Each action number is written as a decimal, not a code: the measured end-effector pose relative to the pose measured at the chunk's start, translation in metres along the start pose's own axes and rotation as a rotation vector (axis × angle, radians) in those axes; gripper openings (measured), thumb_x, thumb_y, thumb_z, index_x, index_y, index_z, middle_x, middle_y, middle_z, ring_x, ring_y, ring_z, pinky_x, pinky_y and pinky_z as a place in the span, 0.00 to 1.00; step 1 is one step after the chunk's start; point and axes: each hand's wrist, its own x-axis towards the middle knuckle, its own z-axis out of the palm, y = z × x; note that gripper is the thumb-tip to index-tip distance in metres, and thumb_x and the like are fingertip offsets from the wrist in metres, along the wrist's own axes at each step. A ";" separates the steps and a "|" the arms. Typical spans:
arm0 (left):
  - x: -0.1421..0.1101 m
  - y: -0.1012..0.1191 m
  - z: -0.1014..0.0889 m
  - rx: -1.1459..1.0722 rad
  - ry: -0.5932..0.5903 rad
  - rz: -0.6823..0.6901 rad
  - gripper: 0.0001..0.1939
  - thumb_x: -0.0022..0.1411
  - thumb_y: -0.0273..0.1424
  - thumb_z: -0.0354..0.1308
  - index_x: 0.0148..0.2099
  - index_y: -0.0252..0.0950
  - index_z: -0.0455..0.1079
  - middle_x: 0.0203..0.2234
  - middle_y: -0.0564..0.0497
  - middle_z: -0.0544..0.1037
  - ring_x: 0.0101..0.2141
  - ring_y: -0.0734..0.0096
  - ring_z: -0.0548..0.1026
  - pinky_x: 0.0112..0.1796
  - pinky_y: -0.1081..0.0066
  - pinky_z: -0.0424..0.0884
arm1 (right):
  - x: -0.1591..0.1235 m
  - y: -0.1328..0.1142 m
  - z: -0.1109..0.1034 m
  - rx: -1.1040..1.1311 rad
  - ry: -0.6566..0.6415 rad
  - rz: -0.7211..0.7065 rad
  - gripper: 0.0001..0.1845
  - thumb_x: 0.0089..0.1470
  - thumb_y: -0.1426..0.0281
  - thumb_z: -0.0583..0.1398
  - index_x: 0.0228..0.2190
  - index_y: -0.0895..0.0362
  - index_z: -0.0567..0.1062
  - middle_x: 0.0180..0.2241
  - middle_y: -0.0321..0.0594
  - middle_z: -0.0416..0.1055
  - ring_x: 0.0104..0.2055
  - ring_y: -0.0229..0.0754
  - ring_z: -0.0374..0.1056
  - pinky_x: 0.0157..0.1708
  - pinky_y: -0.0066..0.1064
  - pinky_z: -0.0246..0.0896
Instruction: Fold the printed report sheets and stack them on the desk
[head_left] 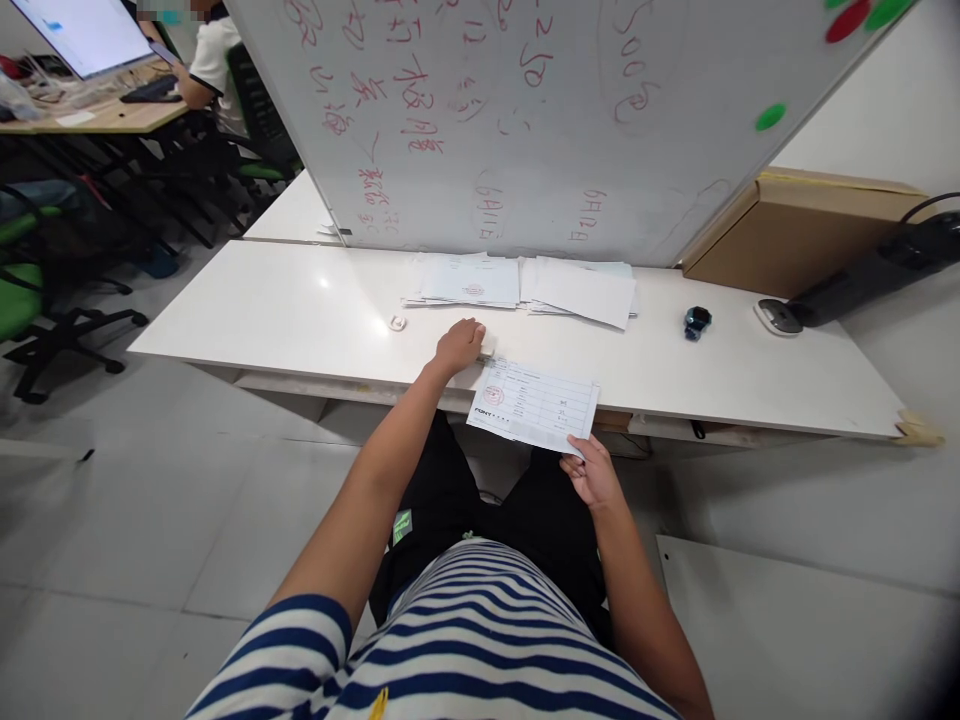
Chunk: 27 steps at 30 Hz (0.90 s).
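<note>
My right hand (592, 472) pinches the lower right corner of a printed paper form (536, 408). The form bears a red round stamp and a table of lines, and it extends past the table's front edge above my lap. At the form's upper left corner, my left hand (459, 348) is closed over a small white stapler-like tool (487, 350), mostly hidden under the fingers. Behind my hands lie two paper stacks: a left stack (469, 280) with a stamped sheet on top, and a right stack (581, 290) topped by a blank white sheet.
On the white table (285, 300) are a small white ring-shaped item (397, 323), a dark wristwatch (697, 322) and a computer mouse (778, 317). A whiteboard (555, 150) stands behind, beside a cardboard box (795, 230). A person (217, 70) sits at a desk at far left.
</note>
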 end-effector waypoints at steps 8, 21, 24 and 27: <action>-0.002 0.010 0.005 0.496 -0.076 0.045 0.22 0.70 0.37 0.31 0.48 0.38 0.65 0.54 0.46 0.68 0.58 0.60 0.61 0.52 0.61 0.63 | 0.003 0.005 -0.004 0.064 -0.003 0.011 0.14 0.41 0.70 0.68 0.32 0.57 0.72 0.17 0.27 0.58 0.16 0.26 0.42 0.13 0.21 0.38; -0.003 0.012 0.005 0.522 -0.076 0.030 0.22 0.70 0.36 0.31 0.52 0.38 0.64 0.57 0.47 0.65 0.59 0.63 0.59 0.54 0.62 0.61 | 0.004 0.001 0.001 0.056 -0.018 0.028 0.13 0.41 0.70 0.68 0.31 0.58 0.73 0.16 0.25 0.56 0.16 0.25 0.42 0.13 0.20 0.38; -0.003 0.012 0.005 0.523 -0.081 0.035 0.22 0.70 0.36 0.31 0.50 0.37 0.65 0.56 0.46 0.66 0.58 0.62 0.60 0.54 0.63 0.62 | 0.004 0.000 0.003 0.046 -0.014 0.031 0.14 0.41 0.70 0.68 0.32 0.57 0.73 0.16 0.26 0.57 0.16 0.25 0.42 0.13 0.20 0.38; -0.004 0.013 0.005 0.529 -0.081 0.037 0.22 0.70 0.36 0.31 0.49 0.38 0.65 0.54 0.45 0.68 0.57 0.62 0.62 0.53 0.63 0.62 | 0.004 0.000 0.003 0.046 -0.012 0.028 0.14 0.41 0.70 0.68 0.31 0.58 0.73 0.16 0.26 0.58 0.16 0.25 0.42 0.13 0.20 0.38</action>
